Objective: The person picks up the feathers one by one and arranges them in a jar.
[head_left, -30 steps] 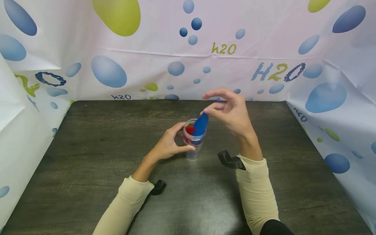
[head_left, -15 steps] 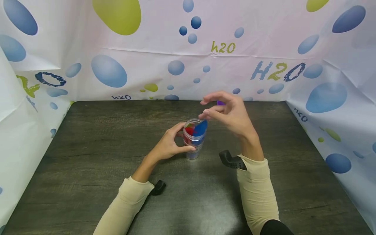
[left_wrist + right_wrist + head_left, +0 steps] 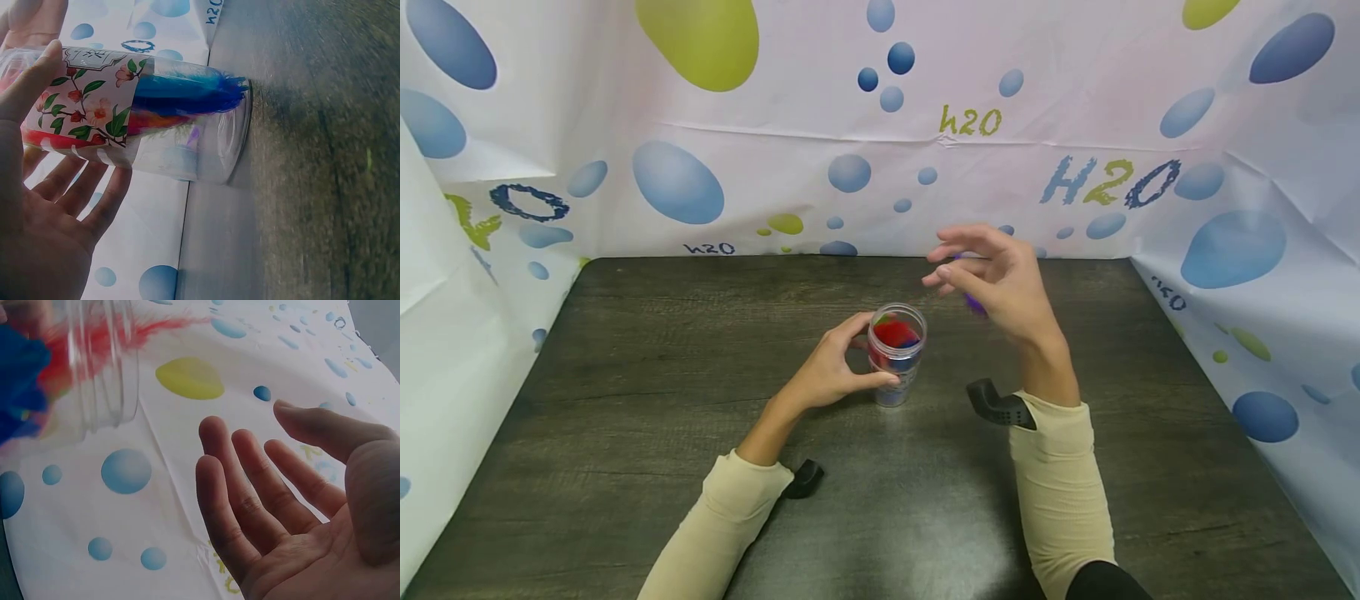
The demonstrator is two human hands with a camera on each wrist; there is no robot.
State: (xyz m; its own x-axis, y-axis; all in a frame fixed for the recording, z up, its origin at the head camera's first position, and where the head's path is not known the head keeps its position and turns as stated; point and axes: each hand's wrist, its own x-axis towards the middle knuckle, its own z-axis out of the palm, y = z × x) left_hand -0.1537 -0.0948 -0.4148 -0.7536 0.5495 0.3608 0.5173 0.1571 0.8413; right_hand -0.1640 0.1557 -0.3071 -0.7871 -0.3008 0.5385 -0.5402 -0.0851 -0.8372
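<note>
My left hand grips a clear plastic jar by its side, with fingers behind and thumb in front. The jar stands upright on the dark table, its mouth uncovered. A red feather shows at the mouth; in the right wrist view its thin tip reaches past the rim. A blue feather lies lengthwise inside, its ragged end near the jar's bottom. Pink flowers decorate the label. Up and right of the jar, my right hand holds nothing, its fingers loosely bent and apart from the thumb.
Something small and purple lies on the table behind my right hand, mostly hidden by it. A white sheet printed with blue and green drops hangs along the back and sides of the table.
The right hand has let go of the blue feather, which has dropped down into the jar, and has drawn away slightly rightward. The left hand keeps its grip on the jar.
</note>
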